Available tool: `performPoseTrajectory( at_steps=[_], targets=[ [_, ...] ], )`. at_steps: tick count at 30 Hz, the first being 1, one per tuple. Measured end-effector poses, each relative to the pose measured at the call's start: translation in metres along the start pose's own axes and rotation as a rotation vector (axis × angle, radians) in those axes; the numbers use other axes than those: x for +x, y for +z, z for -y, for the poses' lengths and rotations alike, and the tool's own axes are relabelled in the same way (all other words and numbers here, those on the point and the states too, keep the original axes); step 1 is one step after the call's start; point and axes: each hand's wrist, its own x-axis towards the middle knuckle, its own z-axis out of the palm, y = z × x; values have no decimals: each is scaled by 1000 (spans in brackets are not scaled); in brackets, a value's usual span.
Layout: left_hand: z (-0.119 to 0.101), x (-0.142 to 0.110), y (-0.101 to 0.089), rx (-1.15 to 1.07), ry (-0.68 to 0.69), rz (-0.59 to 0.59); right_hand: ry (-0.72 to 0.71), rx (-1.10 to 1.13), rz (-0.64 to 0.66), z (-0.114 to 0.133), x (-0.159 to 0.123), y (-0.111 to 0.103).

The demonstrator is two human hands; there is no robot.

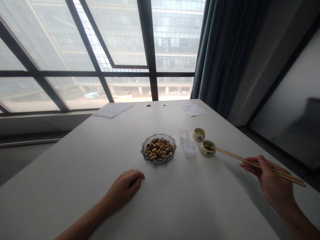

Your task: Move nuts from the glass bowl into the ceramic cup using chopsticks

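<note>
My right hand (271, 176) is closed around a pair of wooden chopsticks (235, 156). Their tips reach into the nearer small cream cup (208, 152), which has a dark character on its side and some dark bits inside. On the tabletop rests my left hand (128, 185), its fingers curled loosely together with nothing visible in them. Just beyond it stands a scalloped glass bowl (143, 152) holding a mix of peanuts (158, 148) and darker pieces, perhaps seeds.
Two clear plastic containers (190, 150) stand between the bowl and the cups. A second cream cup (199, 136) is behind the first. Papers lie at the far left (112, 110) and far right (192, 108) of the white table (75, 173). Windows and a dark curtain (220, 56) are beyond.
</note>
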Motion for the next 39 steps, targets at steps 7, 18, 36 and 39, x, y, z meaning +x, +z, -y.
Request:
performPoseTrajectory(
  at_steps=[7, 18, 36, 39],
  targets=[
    [0, -1, 2, -4, -23, 13, -158, -17, 72, 19, -18, 19],
    [-9, -2, -1, -43, -38, 26, -327, -309, 868, 33, -33, 156],
    [-8, -4, 0, -58, -29, 38, -105, -482, 998, 19, -17, 204],
    [-9, -4, 0, -59, -29, 37, -84, -450, 982, 13, -15, 204]
  ],
)
